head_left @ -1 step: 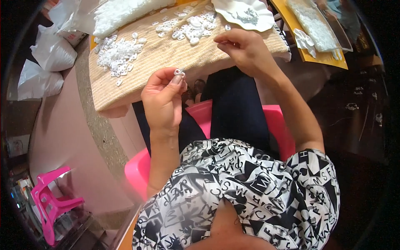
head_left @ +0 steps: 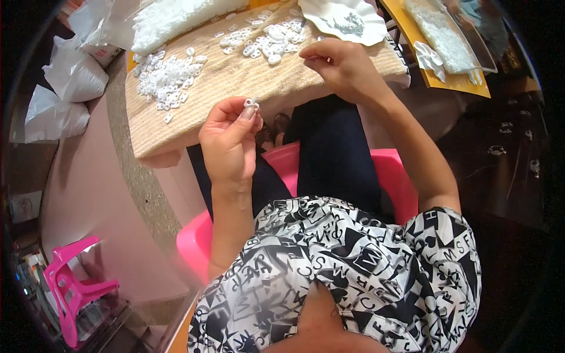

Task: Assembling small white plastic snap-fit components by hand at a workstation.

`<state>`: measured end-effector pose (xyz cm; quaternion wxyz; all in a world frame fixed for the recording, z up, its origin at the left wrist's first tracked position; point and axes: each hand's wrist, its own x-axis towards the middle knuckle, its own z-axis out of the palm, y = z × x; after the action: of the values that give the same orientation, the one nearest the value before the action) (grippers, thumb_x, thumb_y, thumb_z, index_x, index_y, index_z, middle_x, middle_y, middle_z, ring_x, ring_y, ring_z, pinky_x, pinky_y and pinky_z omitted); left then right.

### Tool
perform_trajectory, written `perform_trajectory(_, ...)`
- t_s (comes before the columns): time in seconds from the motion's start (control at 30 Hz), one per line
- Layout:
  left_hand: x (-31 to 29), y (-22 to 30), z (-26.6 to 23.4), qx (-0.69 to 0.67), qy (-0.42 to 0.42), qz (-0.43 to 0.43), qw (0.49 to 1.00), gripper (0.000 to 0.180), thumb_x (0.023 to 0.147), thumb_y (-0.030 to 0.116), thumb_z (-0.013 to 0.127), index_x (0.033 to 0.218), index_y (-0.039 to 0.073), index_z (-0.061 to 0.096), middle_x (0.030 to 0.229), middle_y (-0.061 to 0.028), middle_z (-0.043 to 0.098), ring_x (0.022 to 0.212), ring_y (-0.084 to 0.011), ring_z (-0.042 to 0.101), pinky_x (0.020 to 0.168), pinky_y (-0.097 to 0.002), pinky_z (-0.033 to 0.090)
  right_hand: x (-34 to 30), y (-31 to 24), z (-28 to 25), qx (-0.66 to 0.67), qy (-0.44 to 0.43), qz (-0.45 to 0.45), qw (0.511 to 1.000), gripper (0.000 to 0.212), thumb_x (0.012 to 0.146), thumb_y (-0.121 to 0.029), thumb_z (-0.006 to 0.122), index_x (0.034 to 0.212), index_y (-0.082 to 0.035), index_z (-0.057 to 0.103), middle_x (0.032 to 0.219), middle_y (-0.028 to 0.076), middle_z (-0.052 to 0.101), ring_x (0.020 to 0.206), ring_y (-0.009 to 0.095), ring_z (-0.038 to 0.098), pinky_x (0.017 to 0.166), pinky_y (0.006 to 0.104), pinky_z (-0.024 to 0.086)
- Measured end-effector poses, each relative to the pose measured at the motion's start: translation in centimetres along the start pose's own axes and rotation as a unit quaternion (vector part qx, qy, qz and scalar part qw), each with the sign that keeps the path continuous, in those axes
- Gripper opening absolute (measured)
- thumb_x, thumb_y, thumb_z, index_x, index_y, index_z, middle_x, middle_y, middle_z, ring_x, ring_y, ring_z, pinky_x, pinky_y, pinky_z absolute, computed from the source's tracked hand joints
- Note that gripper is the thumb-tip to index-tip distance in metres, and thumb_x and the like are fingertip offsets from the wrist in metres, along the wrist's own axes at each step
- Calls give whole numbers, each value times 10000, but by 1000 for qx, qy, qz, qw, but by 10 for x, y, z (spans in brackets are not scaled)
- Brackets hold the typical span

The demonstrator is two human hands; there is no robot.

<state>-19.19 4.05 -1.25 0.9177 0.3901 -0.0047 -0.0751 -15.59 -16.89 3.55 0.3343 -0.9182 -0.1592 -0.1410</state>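
Note:
My left hand [head_left: 231,138] is closed in a pinch, with a small white plastic piece with holes [head_left: 251,103] between thumb and fingertips. It is just off the near edge of the towel-covered table. My right hand [head_left: 344,66] hovers over the towel's right part, thumb and forefinger brought together; whatever they hold is too small to make out. Beyond it lies a white plate with a wavy rim [head_left: 376,30], holding a heap of tiny grey parts. Similar white pieces form a left pile [head_left: 168,79] and a middle pile [head_left: 273,38] on the beige towel [head_left: 229,79].
A clear bag of white pieces [head_left: 170,23] lies along the table's far left edge. Another bag [head_left: 441,38] rests on a yellow board at the right. White sacks [head_left: 73,70] stand at the left, and a pink stool [head_left: 76,288] at the lower left.
My right hand has shifted very slightly left and away from me. My left hand keeps its pinch on the white piece, almost unmoved.

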Motion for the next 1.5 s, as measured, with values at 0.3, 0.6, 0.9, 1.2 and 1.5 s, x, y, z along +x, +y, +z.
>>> perform_trajectory(0.3,2,1,-1,-35,8,-14,999,150,754,-68,556,898,-24,558,806,-84,586,687,-131,548,606,-232,452,39,19,47,-167,-48,-113,978,113,702,-66,533,782,-59,612,771,159,570,775,322,570,668,404,462)
perform_trajectory(0.6,1,2,0,-30,-6,-17,999,145,760,-60,555,902,-32,555,799,-86,583,664,-124,534,598,-227,442,28,-2,24,164,-95,116,975,153,812,-138,572,896,-12,597,754,47,584,630,88,526,574,224,429)
perform_trajectory(0.9,-1,-7,5,-34,-49,-36,998,139,762,-47,563,900,-36,552,803,-90,585,682,-125,541,608,-232,440,-30,-21,19,590,-122,229,765,221,809,-73,558,1014,11,557,772,21,559,651,74,524,555,185,418)
perform_trajectory(1.2,-17,-7,24,36,-61,-31,997,165,764,-20,563,927,-36,547,793,-97,583,682,-166,551,621,-272,433,-45,-27,7,558,-115,192,799,237,780,-89,590,989,19,565,786,41,592,670,83,553,586,199,437)
perform_trajectory(1.5,-21,-8,28,82,-52,-1,995,162,764,-6,577,919,-50,554,747,-93,582,644,-152,557,562,-234,439,-47,-39,-4,515,-112,174,832,162,796,-45,547,925,50,572,783,70,612,675,109,584,613,230,481)
